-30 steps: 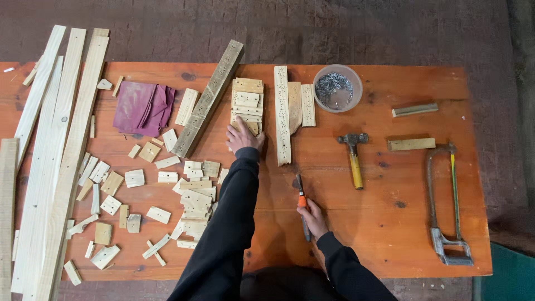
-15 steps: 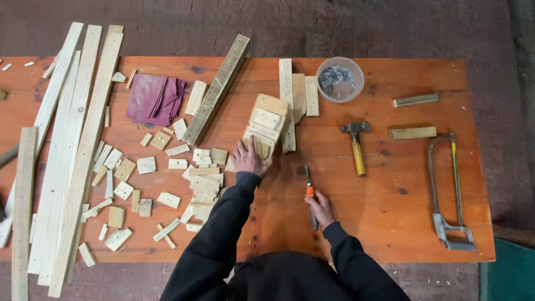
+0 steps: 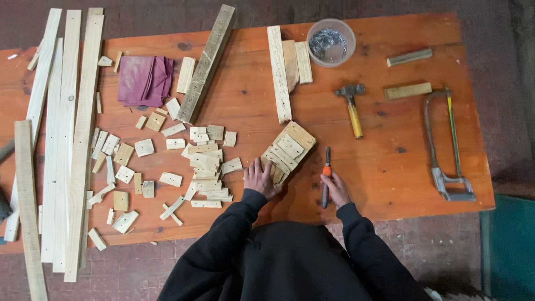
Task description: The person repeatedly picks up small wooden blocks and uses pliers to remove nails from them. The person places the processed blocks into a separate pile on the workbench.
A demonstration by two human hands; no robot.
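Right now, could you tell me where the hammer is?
The hammer lies right of centre on the table, below the nail bowl and left of the hacksaw.

packages: none | labels: none | signs: none | screens: none

Even soft daylight, faint shadows, sharp focus, no glare, dim edges
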